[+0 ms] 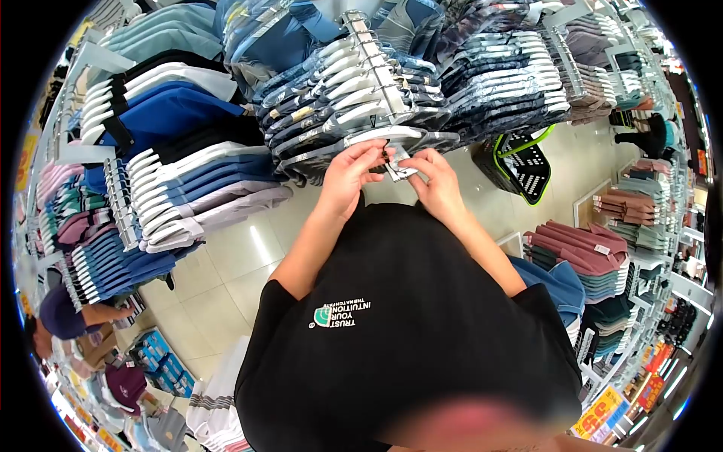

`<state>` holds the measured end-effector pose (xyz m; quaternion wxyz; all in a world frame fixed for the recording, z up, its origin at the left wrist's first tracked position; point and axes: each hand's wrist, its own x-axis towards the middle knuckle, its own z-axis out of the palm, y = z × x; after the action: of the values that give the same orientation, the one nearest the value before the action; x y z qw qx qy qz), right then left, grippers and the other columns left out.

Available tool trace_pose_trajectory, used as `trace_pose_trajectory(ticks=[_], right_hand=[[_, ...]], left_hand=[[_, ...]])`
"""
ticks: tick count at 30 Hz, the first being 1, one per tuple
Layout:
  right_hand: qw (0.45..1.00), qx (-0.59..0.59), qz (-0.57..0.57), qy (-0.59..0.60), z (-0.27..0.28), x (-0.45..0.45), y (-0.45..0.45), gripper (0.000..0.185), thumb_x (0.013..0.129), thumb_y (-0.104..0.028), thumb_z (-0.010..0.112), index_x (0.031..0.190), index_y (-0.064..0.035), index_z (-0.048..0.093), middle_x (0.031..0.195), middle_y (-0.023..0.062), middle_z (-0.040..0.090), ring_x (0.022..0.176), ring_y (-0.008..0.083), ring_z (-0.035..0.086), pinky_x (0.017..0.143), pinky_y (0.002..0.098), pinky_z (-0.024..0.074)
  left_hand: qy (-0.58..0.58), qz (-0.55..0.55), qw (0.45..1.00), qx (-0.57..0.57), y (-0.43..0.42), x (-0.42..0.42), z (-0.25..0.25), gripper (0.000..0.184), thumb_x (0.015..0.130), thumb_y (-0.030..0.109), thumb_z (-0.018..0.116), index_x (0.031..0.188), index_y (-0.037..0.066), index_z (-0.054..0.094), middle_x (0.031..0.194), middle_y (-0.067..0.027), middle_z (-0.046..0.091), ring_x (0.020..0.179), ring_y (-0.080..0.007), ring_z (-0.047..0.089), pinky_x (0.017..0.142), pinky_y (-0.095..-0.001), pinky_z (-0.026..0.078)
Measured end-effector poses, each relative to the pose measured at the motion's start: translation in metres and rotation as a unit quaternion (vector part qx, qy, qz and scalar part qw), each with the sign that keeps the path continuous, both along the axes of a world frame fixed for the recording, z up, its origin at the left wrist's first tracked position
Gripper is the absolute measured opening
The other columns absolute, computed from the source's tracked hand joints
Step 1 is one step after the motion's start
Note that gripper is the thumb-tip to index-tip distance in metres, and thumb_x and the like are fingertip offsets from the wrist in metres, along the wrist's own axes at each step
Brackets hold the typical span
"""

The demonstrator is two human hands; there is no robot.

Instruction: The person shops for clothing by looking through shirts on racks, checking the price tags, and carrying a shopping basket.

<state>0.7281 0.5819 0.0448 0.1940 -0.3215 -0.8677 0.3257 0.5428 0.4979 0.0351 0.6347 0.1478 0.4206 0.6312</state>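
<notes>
In the head view, both my hands are raised before a rail of patterned shirts on white hangers. My left hand (pixel 352 172) is closed in a pinch on a thin black cord (pixel 388 153) by the front hanger. Beside it my right hand (pixel 435 181) grips the edge of a white paper tag (pixel 399 169) between thumb and fingers. Print on the tag is too small to read. Just behind my fingers hangs the front dark patterned shirt (pixel 316 167) on its white hanger (pixel 384 134).
A black basket (pixel 520 169) with green rim and handle stands on the tiled floor to the right. Blue, black and lilac garments (pixel 188 166) hang at left. Folded-looking mauve garments (pixel 576 245) hang at right. Another person (pixel 71 313) is at far left, one (pixel 651 135) at far right.
</notes>
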Motion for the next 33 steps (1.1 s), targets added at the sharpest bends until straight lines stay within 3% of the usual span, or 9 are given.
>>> trace_pose_trajectory(ticks=[4,8,10,14,16,17,23,32,33], right_hand=[[0.997,0.004,-0.047,0.061,0.021,0.001,0.001,0.024,0.076,0.002,0.070,0.097,-0.0093,0.070,0.096,0.0073,0.057,0.090,0.0247,0.059,0.078,0.0327,0.0483],[0.973,-0.116,-0.099,0.174,0.031,-0.003,0.002,0.014,0.085,-0.002,0.069,0.098,0.0008,0.065,0.095,0.0045,0.060,0.081,0.0124,0.058,0.070,0.0255,0.0476],[0.910,-0.325,-0.164,0.198,0.027,-0.002,0.003,0.016,0.086,-0.003,0.069,0.101,0.0019,0.063,0.087,0.0009,0.062,0.071,0.0072,0.056,0.065,0.0224,0.0466],[0.840,-0.422,-0.151,0.306,0.024,-0.010,-0.003,0.029,0.088,-0.004,0.067,0.114,0.0026,0.056,0.080,0.0000,0.062,0.068,0.0047,0.056,0.062,0.0192,0.0456],[0.855,-0.407,-0.154,0.283,0.016,-0.003,-0.002,0.033,0.089,-0.004,0.066,0.119,0.0035,0.054,0.080,0.0005,0.062,0.069,0.0048,0.057,0.063,0.0190,0.0462],[0.860,-0.400,-0.151,0.278,0.015,-0.001,-0.003,0.033,0.090,-0.004,0.066,0.119,0.0036,0.054,0.080,0.0005,0.062,0.069,0.0047,0.057,0.063,0.0190,0.0463],[0.870,-0.389,-0.146,0.265,0.020,0.006,-0.010,0.032,0.092,-0.005,0.063,0.121,0.0029,0.054,0.078,-0.0006,0.060,0.071,0.0033,0.056,0.063,0.0184,0.0461],[0.886,-0.394,-0.112,0.216,0.035,0.012,-0.013,0.031,0.095,-0.008,0.059,0.124,-0.0002,0.054,0.086,0.0014,0.059,0.068,0.0045,0.054,0.056,0.0193,0.0473],[0.880,-0.413,-0.102,0.209,0.038,0.012,-0.013,0.032,0.095,-0.009,0.059,0.124,-0.0003,0.054,0.091,0.0032,0.059,0.067,0.0056,0.055,0.055,0.0195,0.0477]], left_hand=[[0.131,0.043,0.990,-0.008,0.003,0.007,-0.006,0.030,0.097,0.022,0.056,0.119,0.002,0.060,0.110,-0.0071,0.068,0.099,-0.0129,0.062,0.078,-0.0250,0.048],[0.254,0.065,0.964,0.041,0.004,0.020,-0.007,0.029,0.098,0.023,0.054,0.116,0.001,0.061,0.106,-0.0066,0.068,0.092,-0.0093,0.060,0.078,-0.0220,0.046],[0.301,0.046,0.951,0.055,0.001,0.020,-0.001,0.031,0.100,0.026,0.053,0.114,0.000,0.062,0.103,-0.0053,0.069,0.088,-0.0072,0.058,0.077,-0.0219,0.046],[0.298,-0.088,0.949,0.054,-0.002,0.018,-0.004,0.037,0.102,0.031,0.046,0.112,-0.001,0.062,0.097,-0.0053,0.069,0.085,-0.0077,0.060,0.075,-0.0242,0.048],[0.085,-0.131,0.988,0.016,-0.004,0.026,0.008,0.042,0.104,0.033,0.041,0.110,-0.003,0.062,0.096,-0.0094,0.070,0.084,-0.0123,0.065,0.073,-0.0246,0.050],[0.093,-0.143,0.985,0.008,-0.005,0.029,0.015,0.048,0.104,0.038,0.036,0.113,-0.003,0.060,0.097,-0.0138,0.069,0.083,-0.0184,0.068,0.071,-0.0266,0.052],[-0.034,-0.179,0.983,-0.028,-0.009,0.031,0.019,0.062,0.103,0.050,0.024,0.127,-0.001,0.050,0.100,-0.0157,0.069,0.086,-0.0233,0.069,0.071,-0.0298,0.055],[-0.105,-0.205,0.973,-0.011,-0.003,0.042,0.021,0.062,0.102,0.051,0.022,0.133,0.002,0.045,0.112,-0.0166,0.063,0.091,-0.0289,0.068,0.069,-0.0353,0.057],[-0.109,-0.199,0.974,-0.006,-0.003,0.044,0.024,0.063,0.102,0.052,0.022,0.128,0.000,0.048,0.103,-0.0149,0.064,0.087,-0.0253,0.068,0.069,-0.0333,0.057]])
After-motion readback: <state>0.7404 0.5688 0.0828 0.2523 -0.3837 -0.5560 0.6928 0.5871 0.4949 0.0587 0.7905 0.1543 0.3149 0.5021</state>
